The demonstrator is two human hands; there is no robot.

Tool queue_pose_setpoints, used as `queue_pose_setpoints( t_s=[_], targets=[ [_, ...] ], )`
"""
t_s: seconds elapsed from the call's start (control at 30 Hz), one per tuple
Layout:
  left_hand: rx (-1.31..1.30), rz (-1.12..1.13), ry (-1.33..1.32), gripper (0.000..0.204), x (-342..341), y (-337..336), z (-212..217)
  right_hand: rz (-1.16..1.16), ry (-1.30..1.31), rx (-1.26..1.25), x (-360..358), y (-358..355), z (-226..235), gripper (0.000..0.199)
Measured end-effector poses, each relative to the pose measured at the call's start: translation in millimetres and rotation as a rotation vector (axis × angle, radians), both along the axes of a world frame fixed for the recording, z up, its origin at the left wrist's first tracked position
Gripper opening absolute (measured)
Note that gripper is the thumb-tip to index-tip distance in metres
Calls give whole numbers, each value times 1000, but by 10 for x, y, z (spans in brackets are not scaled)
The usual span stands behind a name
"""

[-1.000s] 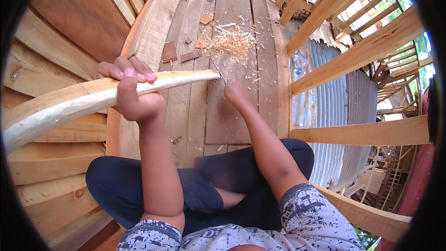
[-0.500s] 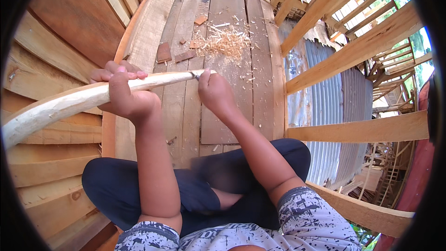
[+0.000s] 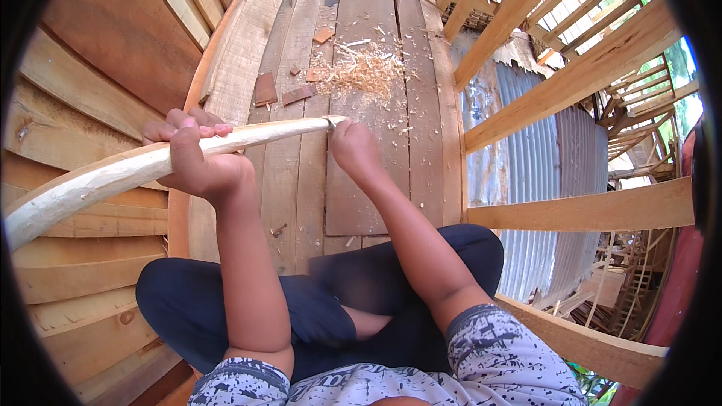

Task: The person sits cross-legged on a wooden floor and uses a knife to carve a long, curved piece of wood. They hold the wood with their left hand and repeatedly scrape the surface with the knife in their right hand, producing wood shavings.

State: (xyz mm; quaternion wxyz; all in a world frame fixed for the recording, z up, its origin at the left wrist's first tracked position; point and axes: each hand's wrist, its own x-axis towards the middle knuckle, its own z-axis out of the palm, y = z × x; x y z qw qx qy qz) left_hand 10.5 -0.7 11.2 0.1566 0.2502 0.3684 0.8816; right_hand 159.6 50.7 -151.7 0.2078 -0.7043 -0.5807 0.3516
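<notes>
Faint lettering crosses the chest of a patterned shirt (image 3: 519,349), too partial to read. A pale, curved wooden pole (image 3: 259,134) slants across both hands: its thick end reaches the left rim, its tip touches the right hand. The left hand (image 3: 201,164) wraps the pole, palm up; the right hand (image 3: 356,150) closes around a thin blade (image 3: 332,122), mostly hidden. Floorboards (image 3: 301,214) with shavings (image 3: 368,74) stretch ahead, between a plank wall (image 3: 94,267) at left and wooden rails (image 3: 579,207) at right.
</notes>
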Motion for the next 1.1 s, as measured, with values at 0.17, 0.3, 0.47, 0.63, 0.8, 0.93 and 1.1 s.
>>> queue_pose_setpoints(
  t_s=[0.17, 0.3, 0.47, 0.63, 0.8, 0.93, 1.1],
  targets=[
    [-29, -16, 3, 20, 76, 9, 10, 4, 5, 29, 155, 11, -140, 59],
    [4, -10, 42, 21, -24, -7, 22, 129, 3, 36, -52, -88, 403, 60],
    [-16, -30, -7, 21, 96, 8, 39, 30, 36, 67, 138, -54, 7, 60],
    [3, -18, 29, 22, 12, -9, 26, 62, -36, 70, -12, -92, 223, 61],
    [11, -17, 39, 21, 28, 26, 7, -10, -15, 3, 104, 2, -14, 59],
    [12, -17, 41, 20, -17, -6, 0, 85, -3, 74, -73, -196, 361, 58],
    [38, -32, 52, 21, -31, 4, -17, -58, -88, 139, 222, -3, -238, 60]
  ],
)
